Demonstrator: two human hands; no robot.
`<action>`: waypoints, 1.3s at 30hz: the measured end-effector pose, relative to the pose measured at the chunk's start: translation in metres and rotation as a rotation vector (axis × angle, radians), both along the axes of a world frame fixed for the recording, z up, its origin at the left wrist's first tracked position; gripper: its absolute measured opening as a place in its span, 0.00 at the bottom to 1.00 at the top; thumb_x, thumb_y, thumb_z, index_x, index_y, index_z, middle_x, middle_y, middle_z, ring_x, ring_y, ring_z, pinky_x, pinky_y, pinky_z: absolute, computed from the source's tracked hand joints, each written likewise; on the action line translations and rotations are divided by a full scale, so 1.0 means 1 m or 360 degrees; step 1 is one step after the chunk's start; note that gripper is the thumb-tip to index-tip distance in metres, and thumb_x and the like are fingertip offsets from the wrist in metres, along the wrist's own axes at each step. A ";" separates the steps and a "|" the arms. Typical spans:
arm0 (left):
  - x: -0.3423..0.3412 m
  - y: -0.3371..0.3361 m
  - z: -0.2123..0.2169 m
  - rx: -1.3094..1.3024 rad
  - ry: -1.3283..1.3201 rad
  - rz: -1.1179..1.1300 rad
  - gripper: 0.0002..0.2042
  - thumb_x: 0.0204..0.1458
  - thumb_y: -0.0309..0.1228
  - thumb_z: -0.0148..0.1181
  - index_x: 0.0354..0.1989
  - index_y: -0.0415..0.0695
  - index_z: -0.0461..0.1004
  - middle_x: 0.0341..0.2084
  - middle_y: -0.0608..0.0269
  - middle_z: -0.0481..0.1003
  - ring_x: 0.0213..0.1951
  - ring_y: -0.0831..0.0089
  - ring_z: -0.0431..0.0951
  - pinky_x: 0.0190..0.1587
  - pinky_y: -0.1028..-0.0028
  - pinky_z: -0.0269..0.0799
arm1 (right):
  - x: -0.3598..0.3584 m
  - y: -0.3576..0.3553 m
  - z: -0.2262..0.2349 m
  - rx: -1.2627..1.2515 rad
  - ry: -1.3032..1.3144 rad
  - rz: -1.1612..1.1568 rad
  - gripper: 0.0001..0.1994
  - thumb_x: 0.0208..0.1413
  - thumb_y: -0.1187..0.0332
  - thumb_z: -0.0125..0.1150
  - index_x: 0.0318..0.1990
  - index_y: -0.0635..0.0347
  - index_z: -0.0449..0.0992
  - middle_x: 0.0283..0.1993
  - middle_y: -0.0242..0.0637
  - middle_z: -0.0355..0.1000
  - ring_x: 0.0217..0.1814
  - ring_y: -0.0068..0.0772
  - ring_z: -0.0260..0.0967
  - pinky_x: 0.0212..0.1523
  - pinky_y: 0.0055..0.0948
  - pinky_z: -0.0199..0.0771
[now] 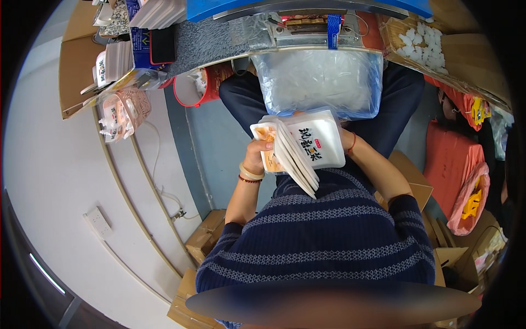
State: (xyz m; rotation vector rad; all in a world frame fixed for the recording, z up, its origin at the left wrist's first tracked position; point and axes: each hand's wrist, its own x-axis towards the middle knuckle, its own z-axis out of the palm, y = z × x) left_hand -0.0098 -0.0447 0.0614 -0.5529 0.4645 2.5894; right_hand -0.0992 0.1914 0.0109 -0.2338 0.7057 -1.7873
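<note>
A stack of flat white printed pouches (316, 143) is held in front of my body, over my lap. My left hand (256, 156) grips its left edge, thumb on top of an orange-and-white face, and several pouches there are fanned apart. On the other side, my right hand (347, 140) holds the stack from behind; most of its fingers are hidden by the pouches. Just beyond the stack, a clear plastic bag (320, 77) inside a blue-edged container rests between my knees.
Ahead is a workbench with a grey mat (211, 44), a black phone (163, 46) and more stacked pouches (117, 61). A red bin (189, 90) stands below it. At right are a cardboard box of small white pieces (422, 46) and a red bag (457, 170).
</note>
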 end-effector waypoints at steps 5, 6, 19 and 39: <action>0.007 0.002 0.001 -0.0454 -0.0028 -0.0019 0.24 0.47 0.36 0.52 0.53 0.36 0.70 0.39 0.49 0.77 0.36 0.58 0.80 0.42 0.60 0.78 | -0.008 -0.009 0.021 -0.0141 -0.0350 0.0048 0.26 0.58 0.70 0.59 0.64 0.58 0.62 0.58 0.34 0.69 0.54 0.26 0.70 0.54 0.31 0.75; 0.008 0.002 0.002 -0.0518 -0.0074 0.0019 0.27 0.46 0.35 0.53 0.56 0.36 0.67 0.40 0.50 0.77 0.37 0.59 0.80 0.44 0.61 0.78 | -0.009 -0.011 0.026 -0.0170 -0.0417 0.0063 0.26 0.58 0.70 0.59 0.65 0.58 0.62 0.58 0.34 0.69 0.54 0.26 0.69 0.54 0.31 0.74; 0.019 -0.013 0.007 -0.0369 -0.0015 0.0142 0.33 0.40 0.29 0.59 0.59 0.32 0.63 0.45 0.48 0.77 0.44 0.58 0.80 0.51 0.62 0.76 | 0.000 -0.021 0.021 -0.0262 -0.0764 -0.0102 0.24 0.61 0.66 0.56 0.64 0.60 0.62 0.58 0.39 0.70 0.58 0.32 0.69 0.58 0.31 0.72; -0.022 0.042 0.012 -0.0274 0.0216 -0.0172 0.28 0.41 0.24 0.60 0.55 0.33 0.66 0.49 0.52 0.74 0.50 0.61 0.76 0.55 0.66 0.71 | -0.030 0.101 0.191 0.0217 0.0594 -0.1022 0.11 0.51 0.85 0.61 0.31 0.59 0.67 0.36 0.40 0.69 0.36 0.33 0.71 0.38 0.28 0.71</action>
